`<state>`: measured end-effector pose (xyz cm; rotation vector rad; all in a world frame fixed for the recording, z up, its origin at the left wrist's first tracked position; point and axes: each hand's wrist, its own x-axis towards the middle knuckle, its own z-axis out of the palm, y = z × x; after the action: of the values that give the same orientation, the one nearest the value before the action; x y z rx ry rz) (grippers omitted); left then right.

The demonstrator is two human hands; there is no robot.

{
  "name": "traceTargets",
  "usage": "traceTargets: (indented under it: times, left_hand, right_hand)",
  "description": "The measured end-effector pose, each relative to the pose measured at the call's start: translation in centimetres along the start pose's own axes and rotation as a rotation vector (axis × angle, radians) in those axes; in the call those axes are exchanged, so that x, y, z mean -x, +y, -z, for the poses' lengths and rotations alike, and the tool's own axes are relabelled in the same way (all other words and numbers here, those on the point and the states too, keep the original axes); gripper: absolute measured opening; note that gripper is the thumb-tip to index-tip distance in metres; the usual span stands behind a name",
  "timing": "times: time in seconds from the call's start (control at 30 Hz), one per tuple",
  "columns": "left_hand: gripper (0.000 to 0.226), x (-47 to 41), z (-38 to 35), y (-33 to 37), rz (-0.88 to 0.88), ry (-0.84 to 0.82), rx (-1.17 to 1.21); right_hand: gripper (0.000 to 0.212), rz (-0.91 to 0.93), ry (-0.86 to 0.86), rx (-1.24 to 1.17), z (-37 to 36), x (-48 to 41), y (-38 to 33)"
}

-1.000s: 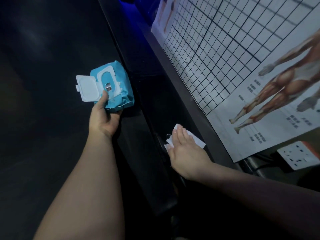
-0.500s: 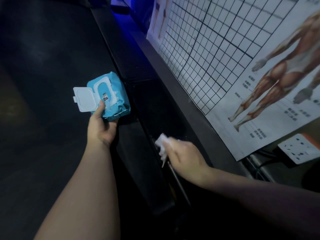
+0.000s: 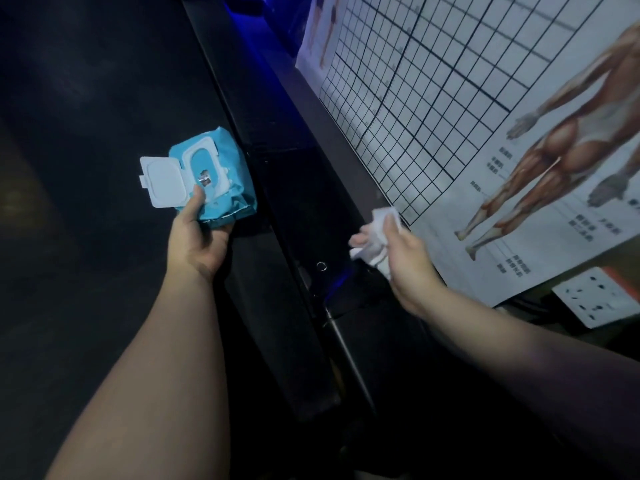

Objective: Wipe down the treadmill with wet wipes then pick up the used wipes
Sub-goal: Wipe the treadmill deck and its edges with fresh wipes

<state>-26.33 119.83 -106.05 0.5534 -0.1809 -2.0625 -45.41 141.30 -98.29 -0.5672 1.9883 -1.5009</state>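
My left hand grips a teal pack of wet wipes from below, thumb on top; its white flip lid hangs open to the left. The pack is held above the dark treadmill belt. My right hand holds a crumpled white wipe, lifted above the black side rail of the treadmill. The wipe bunches out from between thumb and fingers.
A wall poster with a black grid and a muscle-anatomy figure runs along the right. A white power socket sits low at the right. Blue light glows at the top near the rail's far end.
My right hand, earlier flat with the wipe on the rail, has gathered the wipe into a bunch and lifted it off the rail toward the right. The left hand keeps the pack.
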Motion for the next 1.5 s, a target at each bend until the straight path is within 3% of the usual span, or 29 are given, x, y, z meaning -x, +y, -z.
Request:
traceTargets:
  times: [0.1,0.43,0.6,0.8,0.87,0.97,1.13,1.3,1.5]
  left_hand:
    - [0.037,0.0,0.0,0.0,0.002,-0.001,0.008]
    - [0.029,0.1,-0.1,-0.2,0.002,-0.013,0.013]
    - [0.038,0.1,-0.1,0.0,0.006,-0.009,0.013]
    - [0.032,0.3,-0.4,0.0,0.007,-0.010,0.010]
    - [0.032,0.4,-0.4,0.0,0.014,-0.014,0.006]
    - [0.033,0.4,-0.4,0.0,0.012,-0.017,-0.002]
    - [0.043,-0.2,-0.2,-0.1,-0.013,0.000,-0.030]
    - [0.049,-0.5,0.2,-0.1,-0.015,-0.002,-0.033]
    - [0.049,-0.8,0.3,-0.1,-0.023,-0.010,-0.028]
  right_hand:
    - [0.052,0.020,-0.082,0.141,-0.2,0.4,0.7]
    - [0.044,-0.173,-0.073,-0.023,0.0,-0.5,0.5]
    - [0.041,-0.196,-0.127,0.013,-2.8,0.2,0.2]
    - [0.036,-0.207,0.042,-0.360,-4.0,-3.5,-4.1]
    - [0.034,-0.137,0.035,-0.140,-4.6,-3.0,-3.3]
    - [0.023,0.134,-0.043,0.358,-5.0,-2.0,-2.2]
    - [0.013,0.457,-0.266,0.614,-3.7,-1.6,-1.7]
    - [0.010,0.539,-0.594,1.025,-1.9,-1.7,-1.5]
    - [0.011,0.520,-0.677,1.376,-2.1,-1.5,-3.4]
